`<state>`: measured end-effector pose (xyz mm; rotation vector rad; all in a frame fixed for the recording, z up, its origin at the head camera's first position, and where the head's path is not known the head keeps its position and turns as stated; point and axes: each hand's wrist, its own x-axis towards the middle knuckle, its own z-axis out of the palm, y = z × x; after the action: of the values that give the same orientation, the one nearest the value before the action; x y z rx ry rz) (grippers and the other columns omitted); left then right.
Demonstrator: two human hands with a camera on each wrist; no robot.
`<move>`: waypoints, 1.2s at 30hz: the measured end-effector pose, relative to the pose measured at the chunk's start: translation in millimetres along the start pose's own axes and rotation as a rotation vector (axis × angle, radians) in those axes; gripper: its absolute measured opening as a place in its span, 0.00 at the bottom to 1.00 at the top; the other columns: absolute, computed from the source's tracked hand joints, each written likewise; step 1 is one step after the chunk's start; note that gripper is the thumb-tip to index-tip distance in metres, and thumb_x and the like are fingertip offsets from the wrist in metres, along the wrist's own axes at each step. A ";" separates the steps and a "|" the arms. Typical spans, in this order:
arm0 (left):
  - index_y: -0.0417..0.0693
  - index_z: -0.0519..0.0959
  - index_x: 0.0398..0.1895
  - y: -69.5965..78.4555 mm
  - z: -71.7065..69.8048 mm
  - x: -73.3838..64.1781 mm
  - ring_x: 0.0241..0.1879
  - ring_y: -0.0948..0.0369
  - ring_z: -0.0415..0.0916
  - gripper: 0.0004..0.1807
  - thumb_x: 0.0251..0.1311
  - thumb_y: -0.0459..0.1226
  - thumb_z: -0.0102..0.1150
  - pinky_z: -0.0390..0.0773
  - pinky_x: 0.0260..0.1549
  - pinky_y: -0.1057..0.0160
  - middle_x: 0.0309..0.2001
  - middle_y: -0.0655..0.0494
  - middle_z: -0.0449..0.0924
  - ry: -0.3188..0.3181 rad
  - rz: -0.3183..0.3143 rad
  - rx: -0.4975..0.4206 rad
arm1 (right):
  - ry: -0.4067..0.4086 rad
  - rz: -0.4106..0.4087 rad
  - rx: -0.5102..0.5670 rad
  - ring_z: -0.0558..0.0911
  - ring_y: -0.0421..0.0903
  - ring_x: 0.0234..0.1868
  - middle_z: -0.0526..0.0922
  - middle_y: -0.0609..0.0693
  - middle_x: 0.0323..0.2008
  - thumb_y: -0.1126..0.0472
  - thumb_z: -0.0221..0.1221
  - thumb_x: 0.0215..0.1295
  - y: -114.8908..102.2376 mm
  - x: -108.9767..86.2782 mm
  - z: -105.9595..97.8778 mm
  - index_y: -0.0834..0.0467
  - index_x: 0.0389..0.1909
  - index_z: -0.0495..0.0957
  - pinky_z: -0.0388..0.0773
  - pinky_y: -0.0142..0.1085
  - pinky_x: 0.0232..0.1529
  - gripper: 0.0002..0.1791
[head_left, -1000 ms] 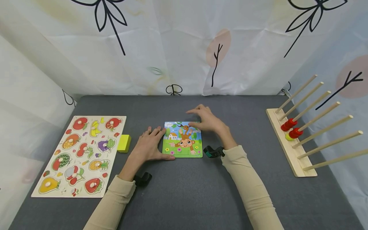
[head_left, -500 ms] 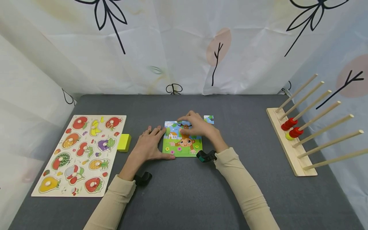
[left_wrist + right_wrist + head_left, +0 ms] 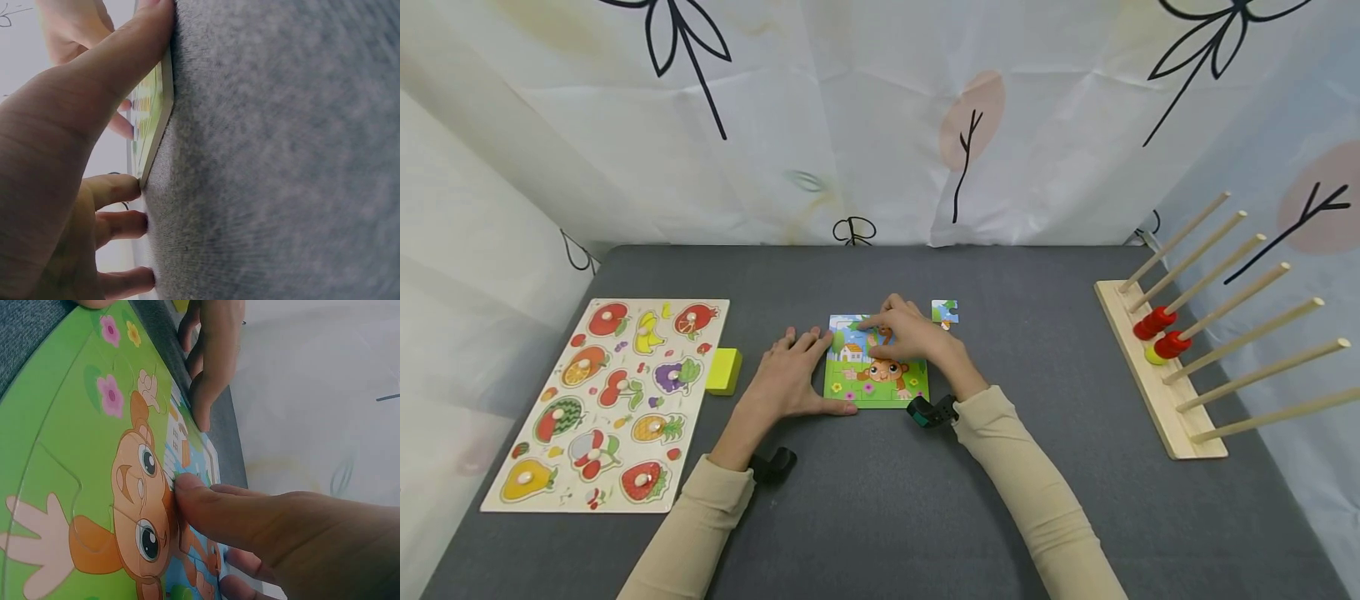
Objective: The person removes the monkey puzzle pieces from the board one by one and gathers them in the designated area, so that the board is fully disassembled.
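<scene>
The left hand (image 3: 793, 377) held nothing, its fingers slightly spread on the desk (image 3: 880, 508) by the puzzle's left edge and its thumb along the puzzle's near edge. The right hand (image 3: 913, 333) was over the puzzle (image 3: 868, 387), thumb and forefinger straight and apart, the thumb tip touching the picture above the monkey's face. A loose piece (image 3: 944, 310) lay just beyond the puzzle's far right corner. Left of the puzzle, past the left hand, were a yellow block (image 3: 724, 372) and then a fruit board (image 3: 597, 417). Well to the puzzle's right stood a peg rack (image 3: 1153, 383) with red and yellow beads (image 3: 1172, 347). A patterned curtain (image 3: 880, 108) hung behind the puzzle.
</scene>
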<state>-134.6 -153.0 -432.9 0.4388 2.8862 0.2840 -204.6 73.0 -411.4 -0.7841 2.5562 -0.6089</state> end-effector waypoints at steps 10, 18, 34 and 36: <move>0.50 0.58 0.81 0.6 -0.7 -0.3 0.78 0.31 0.52 0.68 0.40 0.75 0.69 0.64 0.67 0.27 0.79 0.42 0.60 -0.004 -0.003 -0.016 | 0.006 0.024 0.003 0.64 0.51 0.47 0.71 0.56 0.56 0.53 0.66 0.69 -0.8 2.2 1.4 0.47 0.67 0.78 0.66 0.40 0.45 0.25; 0.50 0.59 0.81 0.4 0.2 -0.3 0.77 0.31 0.53 0.68 0.39 0.76 0.69 0.64 0.66 0.27 0.79 0.42 0.60 -0.003 -0.004 -0.017 | 0.007 0.060 0.019 0.61 0.51 0.49 0.69 0.56 0.57 0.54 0.66 0.70 -3.1 1.5 2.2 0.45 0.67 0.78 0.65 0.40 0.43 0.25; 0.50 0.59 0.81 0.0 0.0 -0.1 0.77 0.30 0.53 0.68 0.39 0.75 0.69 0.64 0.66 0.27 0.79 0.42 0.60 0.007 -0.001 -0.014 | 0.039 0.052 0.020 0.63 0.51 0.48 0.72 0.55 0.56 0.55 0.66 0.70 -4.1 1.9 4.4 0.45 0.66 0.76 0.67 0.40 0.44 0.24; 0.50 0.59 0.81 0.2 -0.2 -0.3 0.77 0.31 0.53 0.68 0.39 0.75 0.69 0.64 0.66 0.27 0.79 0.42 0.60 0.003 -0.004 -0.017 | 0.048 0.045 0.017 0.63 0.51 0.48 0.72 0.55 0.55 0.55 0.66 0.69 -4.2 1.4 4.8 0.45 0.68 0.74 0.67 0.40 0.43 0.27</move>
<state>-134.3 -152.9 -432.7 0.4304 2.8856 0.3083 -201.6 67.6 -413.6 -0.7118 2.6018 -0.6417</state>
